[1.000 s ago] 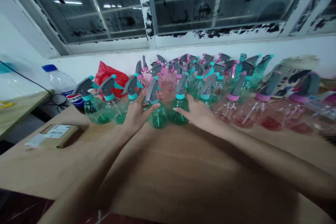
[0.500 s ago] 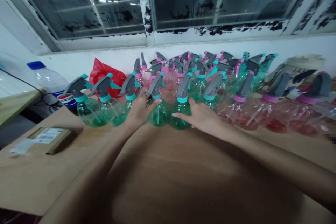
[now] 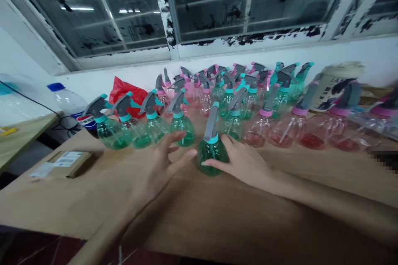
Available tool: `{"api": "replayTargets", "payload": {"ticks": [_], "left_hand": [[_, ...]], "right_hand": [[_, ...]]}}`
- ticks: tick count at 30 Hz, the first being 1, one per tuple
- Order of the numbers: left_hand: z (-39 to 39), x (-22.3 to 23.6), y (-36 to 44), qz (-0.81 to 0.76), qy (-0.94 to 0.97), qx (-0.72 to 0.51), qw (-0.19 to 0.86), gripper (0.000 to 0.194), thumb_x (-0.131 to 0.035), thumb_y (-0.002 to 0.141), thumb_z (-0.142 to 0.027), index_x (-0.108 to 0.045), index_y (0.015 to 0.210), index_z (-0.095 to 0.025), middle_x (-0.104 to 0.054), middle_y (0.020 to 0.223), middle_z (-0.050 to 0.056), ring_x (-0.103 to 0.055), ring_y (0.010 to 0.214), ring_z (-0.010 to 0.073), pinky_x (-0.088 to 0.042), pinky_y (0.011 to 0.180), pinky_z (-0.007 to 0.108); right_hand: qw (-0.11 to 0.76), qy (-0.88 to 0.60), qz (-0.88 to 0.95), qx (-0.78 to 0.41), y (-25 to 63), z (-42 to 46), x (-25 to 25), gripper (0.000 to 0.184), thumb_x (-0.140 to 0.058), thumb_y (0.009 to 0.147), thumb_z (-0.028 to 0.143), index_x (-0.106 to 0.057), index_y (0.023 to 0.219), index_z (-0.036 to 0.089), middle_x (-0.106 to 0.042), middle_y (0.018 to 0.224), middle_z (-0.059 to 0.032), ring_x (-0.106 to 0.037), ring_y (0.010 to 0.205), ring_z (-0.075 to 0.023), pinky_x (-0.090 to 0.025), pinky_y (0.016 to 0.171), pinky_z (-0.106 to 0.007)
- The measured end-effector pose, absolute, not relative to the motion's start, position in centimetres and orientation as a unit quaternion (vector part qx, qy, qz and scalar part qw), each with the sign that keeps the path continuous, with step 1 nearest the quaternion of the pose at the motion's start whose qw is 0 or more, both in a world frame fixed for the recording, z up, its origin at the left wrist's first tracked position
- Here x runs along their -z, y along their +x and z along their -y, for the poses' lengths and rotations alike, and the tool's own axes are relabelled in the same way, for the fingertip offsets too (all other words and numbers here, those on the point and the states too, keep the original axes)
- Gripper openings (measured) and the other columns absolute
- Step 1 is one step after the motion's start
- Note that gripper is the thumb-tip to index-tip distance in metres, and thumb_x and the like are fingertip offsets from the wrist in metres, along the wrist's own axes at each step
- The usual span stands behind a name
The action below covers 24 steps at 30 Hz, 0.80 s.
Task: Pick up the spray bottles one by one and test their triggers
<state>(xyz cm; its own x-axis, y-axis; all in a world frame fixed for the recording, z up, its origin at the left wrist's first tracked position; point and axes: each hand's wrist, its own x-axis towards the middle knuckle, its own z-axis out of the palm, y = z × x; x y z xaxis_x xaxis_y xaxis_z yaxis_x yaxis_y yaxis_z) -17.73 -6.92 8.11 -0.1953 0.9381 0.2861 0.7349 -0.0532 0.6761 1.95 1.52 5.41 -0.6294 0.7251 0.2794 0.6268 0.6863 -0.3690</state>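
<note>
My right hand [image 3: 245,159] is wrapped round the right side of a green spray bottle [image 3: 213,158] with a grey trigger head and turquoise collar. This bottle stands forward of the front row, slightly tilted. Just left of it, my left hand [image 3: 169,157] has its fingers spread and holds nothing. Behind that hand is another green spray bottle [image 3: 182,130], with more green ones to its left. Right of the held bottle, a green spray bottle [image 3: 233,128] and several pink spray bottles [image 3: 283,132] continue the row.
More pink and green bottles crowd the back by the wall. On the left are a red plastic bag [image 3: 127,91], a cola bottle [image 3: 70,101] and a flat cardboard parcel [image 3: 66,164]. A printed white container [image 3: 336,85] stands at the back right of the wooden table [image 3: 199,215].
The green spray bottle has come out of the row towards me in my right hand. My left hand has drawn back from the row. The view has shifted slightly.
</note>
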Motion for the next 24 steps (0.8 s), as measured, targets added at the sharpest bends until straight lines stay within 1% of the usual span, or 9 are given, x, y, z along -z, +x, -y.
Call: {"api": "replayTargets", "payload": {"ticks": [3, 5, 7, 9, 12, 14, 18, 20, 24], "left_hand": [[7.6, -8.1, -14.2, -0.628, 0.677, -0.349, 0.158, 0.059, -0.066, 0.074, -0.046, -0.041, 0.124, -0.028, -0.053, 0.128, 0.005, -0.051, 0.117, 0.0261, -0.041, 0.099, 0.045], [7.4, -8.5, -12.0, -0.607, 0.696, -0.334, 0.188, 0.066, -0.066, 0.074, -0.046, -0.035, 0.129, -0.029, -0.052, 0.13, 0.005, -0.048, 0.119, 0.026, -0.039, 0.101, 0.046], [7.1, -9.0, -9.9, -0.595, 0.703, -0.328, 0.212, 0.069, -0.067, 0.073, -0.046, -0.033, 0.13, -0.028, -0.053, 0.127, 0.007, -0.051, 0.115, 0.0275, -0.04, 0.098, 0.048], [6.6, -9.4, -8.0, -0.579, 0.706, -0.337, 0.227, 0.07, -0.068, 0.073, -0.043, -0.033, 0.131, -0.025, -0.056, 0.121, 0.008, -0.054, 0.109, 0.0283, -0.043, 0.094, 0.048], [5.4, -9.3, -5.2, -0.553, 0.705, -0.374, 0.24, 0.065, -0.067, 0.074, -0.037, -0.036, 0.129, -0.023, -0.058, 0.114, 0.008, -0.057, 0.102, 0.0267, -0.046, 0.089, 0.047], [4.4, -8.9, -3.6, -0.539, 0.703, -0.399, 0.239, 0.053, -0.063, 0.077, -0.033, -0.04, 0.123, -0.021, -0.06, 0.109, 0.007, -0.059, 0.097, 0.025, -0.048, 0.086, 0.045], [2.2, -7.9, -1.1, -0.516, 0.721, -0.405, 0.223, 0.028, -0.057, 0.078, -0.022, -0.05, 0.105, -0.02, -0.06, 0.099, 0.007, -0.06, 0.096, 0.0254, -0.051, 0.081, 0.043], [1.3, -7.4, -0.4, -0.52, 0.718, -0.409, 0.215, 0.026, -0.056, 0.076, -0.021, -0.051, 0.101, -0.02, -0.06, 0.097, 0.008, -0.06, 0.095, 0.0261, -0.052, 0.08, 0.043], [0.3, -6.9, 0.4, -0.517, 0.703, -0.428, 0.235, 0.028, -0.053, 0.072, -0.016, -0.052, 0.099, -0.022, -0.063, 0.098, 0.007, -0.063, 0.093, 0.0244, -0.053, 0.082, 0.042]], "right_hand": [[0.208, -0.363, 0.899, -0.133, 3.8, -0.3, -5.6, 0.059, -0.046, 0.077, 0.065, -0.049, 0.107, 0.015, -0.063, 0.102, -0.0131, -0.063, 0.085, -0.0356, -0.048, 0.062, -0.044], [0.2, -0.363, 0.896, -0.159, 5.2, 0.4, -5.7, 0.052, -0.051, 0.076, 0.058, -0.048, 0.108, 0.016, -0.063, 0.103, -0.0116, -0.064, 0.085, -0.035, -0.048, 0.062, -0.043], [0.191, -0.366, 0.887, -0.208, 6.6, 1.0, -5.6, 0.055, -0.057, 0.073, 0.054, -0.045, 0.112, 0.017, -0.066, 0.096, -0.0093, -0.065, 0.08, -0.033, -0.048, 0.06, -0.041], [0.193, -0.37, 0.87, -0.262, 8.0, 1.3, -5.5, 0.063, -0.061, 0.068, 0.057, -0.044, 0.113, 0.017, -0.068, 0.088, -0.0074, -0.065, 0.077, -0.0314, -0.048, 0.058, -0.039], [0.226, -0.37, 0.85, -0.298, 10.1, 1.3, -5.0, 0.069, -0.063, 0.063, 0.063, -0.044, 0.112, 0.018, -0.067, 0.095, -0.0087, -0.065, 0.083, -0.0302, -0.049, 0.061, -0.038], [0.248, -0.368, 0.849, -0.288, 11.3, 1.0, -4.8, 0.071, -0.062, 0.062, 0.065, -0.044, 0.113, 0.018, -0.066, 0.1, -0.0099, -0.065, 0.085, -0.0298, -0.05, 0.062, -0.038], [0.255, -0.383, 0.854, -0.243, 13.3, 0.1, -4.5, 0.081, -0.061, 0.059, 0.07, -0.044, 0.115, 0.014, -0.066, 0.09, -0.0114, -0.065, 0.076, -0.0306, -0.049, 0.057, -0.039], [0.255, -0.383, 0.856, -0.234, 14.0, -0.4, -4.3, 0.085, -0.06, 0.058, 0.072, -0.045, 0.116, 0.012, -0.067, 0.09, -0.0122, -0.066, 0.075, -0.0311, -0.049, 0.057, -0.04], [0.241, -0.355, 0.874, -0.227, 15.5, -1.3, -3.8, 0.086, -0.056, 0.06, 0.074, -0.046, 0.118, 0.011, -0.064, 0.104, -0.0172, -0.065, 0.084, -0.0337, -0.051, 0.065, -0.044]]}}
